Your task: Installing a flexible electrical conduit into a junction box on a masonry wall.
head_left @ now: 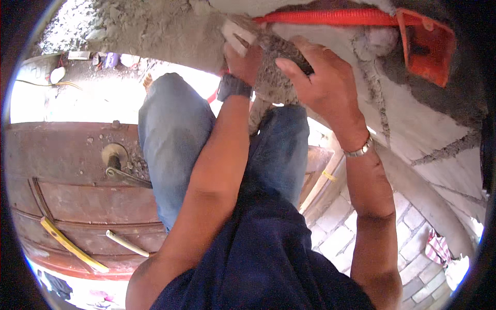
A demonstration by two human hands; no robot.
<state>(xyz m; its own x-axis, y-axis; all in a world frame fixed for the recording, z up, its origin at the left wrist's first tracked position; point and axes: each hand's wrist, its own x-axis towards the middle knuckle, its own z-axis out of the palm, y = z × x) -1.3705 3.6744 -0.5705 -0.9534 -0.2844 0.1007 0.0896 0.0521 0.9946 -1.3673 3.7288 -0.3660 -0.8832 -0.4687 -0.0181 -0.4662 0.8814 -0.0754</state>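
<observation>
My left hand (243, 64) is closed around a pale, slotted piece (237, 33) at the gray cement ledge, top centre, and its finer shape is hard to make out. Just right of it, my right hand (325, 77) grips a dark, flat tool (284, 54) crusted with gray mortar, thumb along its near side. A red corrugated conduit (330, 17) runs above both hands to an orange-red plastic box (426, 49) set in the rough wall. Below the hands, between my jeans-clad knees, is a mortar-covered narrow piece (257, 116), partly hidden.
A wooden panel door (72, 155) with a lever handle lies beneath me, bearing a yellow strip (72, 243), a white tube (126, 243) and debris. A block surface (330, 222) with a striped cloth (435, 245) is lower right. Small items and a cable lie upper left.
</observation>
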